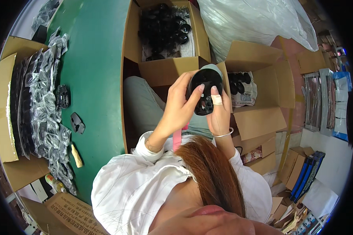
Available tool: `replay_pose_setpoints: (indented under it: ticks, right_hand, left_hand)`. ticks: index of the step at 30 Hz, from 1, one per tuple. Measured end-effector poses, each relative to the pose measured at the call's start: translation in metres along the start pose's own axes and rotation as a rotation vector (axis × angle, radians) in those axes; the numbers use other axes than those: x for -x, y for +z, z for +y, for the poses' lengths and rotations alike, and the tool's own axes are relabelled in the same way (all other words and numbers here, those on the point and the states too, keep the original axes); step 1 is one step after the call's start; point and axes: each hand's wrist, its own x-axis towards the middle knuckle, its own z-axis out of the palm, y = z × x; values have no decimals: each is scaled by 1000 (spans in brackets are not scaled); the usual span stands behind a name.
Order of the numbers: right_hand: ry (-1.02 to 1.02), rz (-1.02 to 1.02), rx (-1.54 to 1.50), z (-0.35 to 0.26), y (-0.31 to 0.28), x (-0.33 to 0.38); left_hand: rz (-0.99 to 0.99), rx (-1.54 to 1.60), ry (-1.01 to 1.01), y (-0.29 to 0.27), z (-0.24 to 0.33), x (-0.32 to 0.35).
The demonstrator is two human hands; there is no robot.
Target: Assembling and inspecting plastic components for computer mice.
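From the head camera, looking down past the person's own hair and white sleeves, both hands are raised in front of the chest and meet around one thing: a black rounded plastic part (205, 91), dark and glossy, with small openings on the lower face.

The left hand (180, 107) comes up from the lower left and curls around the part's left side, its fingers closed against the shell and one fingertip pressed on the front near the middle. The right hand (219, 113) grips the part from below and to the right; its fingers are closed on the part, one of them wrapped in pale tape and laid on the face beside the left fingertip. A thin bracelet (223, 134) sits on the right wrist. So the part lies between the two hands, held by both, above the person's lap.

Behind the hands stands an open cardboard box (166, 70) filled with more black parts. To the right is a second open carton (259, 113) with a few black pieces lying on a white sheet. At the left runs a green table (96, 78), well apart from the hands, carrying a row of clear bagged items (47, 102), a small black piece (77, 123) and a pale stick-like tool (77, 156). A large clear plastic bag (255, 19) fills the upper right.
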Motion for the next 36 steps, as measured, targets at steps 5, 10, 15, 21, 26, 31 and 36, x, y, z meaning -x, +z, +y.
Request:
replay_pose_setpoints:
  ticks: [5,10,15,21,26,31,36]
  right_hand:
    - [-304,163,415,2,10,-5]
    - [-446,224,532,1,22,-4]
    - [-462,230,515,6,23,-4]
    - [-469,259,496,8,25,-7]
    - [-470,267,480,11,25,-12]
    - [-456,248,429,15,21,-20]
    - [-450,298,458,21,22,-21]
  left_hand:
    - [84,334,-72,24,3,5]
    - [207,309,-10,29,-5,6]
    - [257,237,9,28,-10,3]
    - [274,207,-6,25,-11,2]
    - [286,203,-31,23,-11,0]
    - [341,223,-36,29,-14,-3]
    - [414,294,-33,36,-16,-5]
